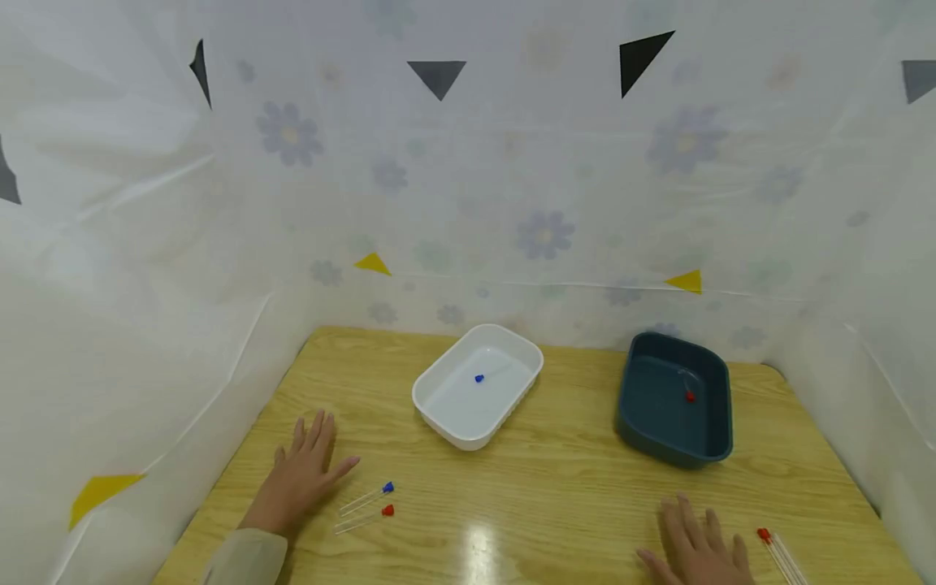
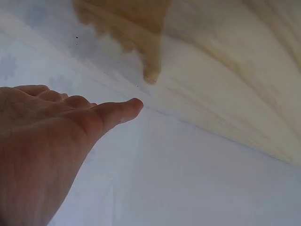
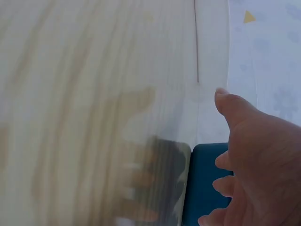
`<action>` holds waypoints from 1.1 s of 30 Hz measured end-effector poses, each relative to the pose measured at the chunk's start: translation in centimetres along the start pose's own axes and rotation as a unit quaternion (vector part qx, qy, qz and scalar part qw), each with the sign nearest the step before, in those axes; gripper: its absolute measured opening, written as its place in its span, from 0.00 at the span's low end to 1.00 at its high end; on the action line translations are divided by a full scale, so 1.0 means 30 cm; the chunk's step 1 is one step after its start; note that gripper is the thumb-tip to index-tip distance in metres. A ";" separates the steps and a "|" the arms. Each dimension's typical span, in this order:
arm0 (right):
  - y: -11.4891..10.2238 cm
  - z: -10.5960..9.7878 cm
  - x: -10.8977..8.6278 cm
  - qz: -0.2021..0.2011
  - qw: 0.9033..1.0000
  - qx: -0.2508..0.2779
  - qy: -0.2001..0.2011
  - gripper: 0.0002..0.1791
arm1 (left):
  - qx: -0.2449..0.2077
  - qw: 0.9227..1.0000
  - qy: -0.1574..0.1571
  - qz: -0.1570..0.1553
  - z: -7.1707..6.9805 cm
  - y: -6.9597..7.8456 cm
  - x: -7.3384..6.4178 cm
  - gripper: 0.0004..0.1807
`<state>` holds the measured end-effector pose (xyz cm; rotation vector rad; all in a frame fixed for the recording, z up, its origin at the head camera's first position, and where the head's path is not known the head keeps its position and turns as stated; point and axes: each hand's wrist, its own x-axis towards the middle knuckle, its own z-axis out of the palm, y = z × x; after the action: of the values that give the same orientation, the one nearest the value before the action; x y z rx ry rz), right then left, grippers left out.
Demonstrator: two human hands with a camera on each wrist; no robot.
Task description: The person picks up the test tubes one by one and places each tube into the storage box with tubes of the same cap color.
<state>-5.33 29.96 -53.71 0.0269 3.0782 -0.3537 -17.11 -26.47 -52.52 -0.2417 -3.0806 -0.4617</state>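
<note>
My left hand [image 1: 301, 475] is held flat over the left of the table, fingers straight and thumb out, holding nothing. Just right of it lie thin pale sticks with a blue head [image 1: 388, 487] and a red head [image 1: 387, 510]. On the right, my right hand [image 1: 700, 546] is spread palm down with nothing in it, cut off by the lower frame edge. Beside it lie several thin white sticks with red heads [image 1: 764, 535]. The left wrist view shows the left hand [image 2: 61, 122] apart from its reflection; in the right wrist view the right hand [image 3: 263, 150] has fingers apart.
A white tray [image 1: 426, 406] stands at the back middle with a blue-headed piece [image 1: 478, 379] inside. Farther right is a dark teal tray [image 1: 676, 457] containing a red-headed stick [image 1: 691, 396]. White sheeting [image 1: 468, 179] with flowers and triangles encloses the wooden table [image 1: 570, 487].
</note>
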 end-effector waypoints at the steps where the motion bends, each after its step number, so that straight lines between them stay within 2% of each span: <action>1: -0.009 0.000 0.003 -0.002 1.000 0.001 0.001 0.52 | 0.001 1.000 -0.001 0.000 -0.001 -0.002 0.002 0.51; 7: -0.064 -0.003 0.030 -0.030 0.999 -0.008 0.013 0.49 | -0.003 1.000 -0.009 0.000 -0.001 -0.008 0.016 0.51; 14: -0.111 0.012 0.065 -0.075 0.996 -0.030 0.044 0.45 | -0.007 1.000 -0.012 0.007 0.000 -0.014 0.032 0.51; 20: -0.149 0.006 0.079 -0.086 0.995 -0.021 0.055 0.45 | -0.021 0.999 -0.023 0.015 0.000 -0.014 0.051 0.50; 26: -0.165 0.010 0.106 -0.102 0.992 -0.022 0.076 0.45 | -0.047 0.998 -0.027 0.029 0.004 -0.009 0.074 0.49; 33: -0.210 0.026 0.139 -0.130 0.987 -0.024 0.095 0.44 | -0.044 0.997 -0.023 0.054 0.008 -0.014 0.105 0.50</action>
<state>-9.61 23.71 -53.22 -0.3663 3.2828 -0.3030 -20.30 -26.30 -52.75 -0.4244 -3.0753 -0.5966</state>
